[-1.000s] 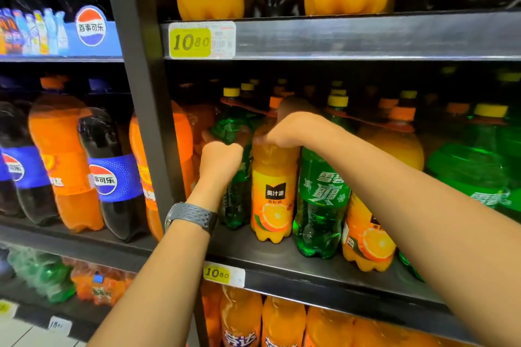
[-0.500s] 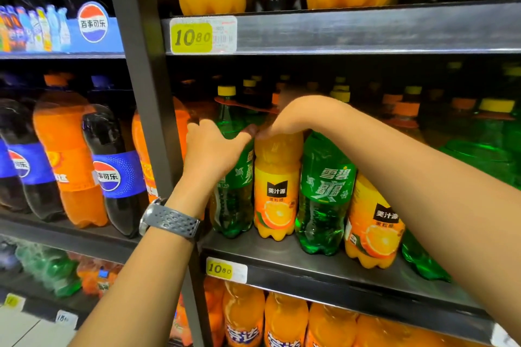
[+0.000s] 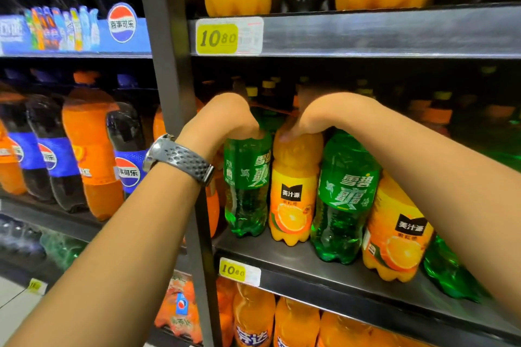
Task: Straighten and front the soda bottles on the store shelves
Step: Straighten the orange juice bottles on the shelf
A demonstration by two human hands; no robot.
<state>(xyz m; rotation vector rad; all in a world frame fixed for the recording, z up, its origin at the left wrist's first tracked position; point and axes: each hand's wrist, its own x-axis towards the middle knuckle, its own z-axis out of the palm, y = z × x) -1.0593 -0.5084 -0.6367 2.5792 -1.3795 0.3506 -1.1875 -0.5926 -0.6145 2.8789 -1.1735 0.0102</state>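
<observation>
On the middle shelf green and orange soda bottles alternate along the front edge. My left hand, with a grey watch on its wrist, is closed over the top of the leftmost green bottle. My right hand is closed over the top of the orange juice bottle beside it. Both caps are hidden under my hands. To the right stand another green bottle and another orange bottle, both tilted left. Further bottles fill the dark rows behind.
A dark upright post splits the shelving. Left of it stand large cola and orange bottles. The shelf above holds big orange bottles and carries a yellow price tag. Orange bottles fill the shelf below.
My left hand has risen from the green bottle's shoulder to its top. My right hand stays on the orange bottle's top. The view has moved closer to the shelf.
</observation>
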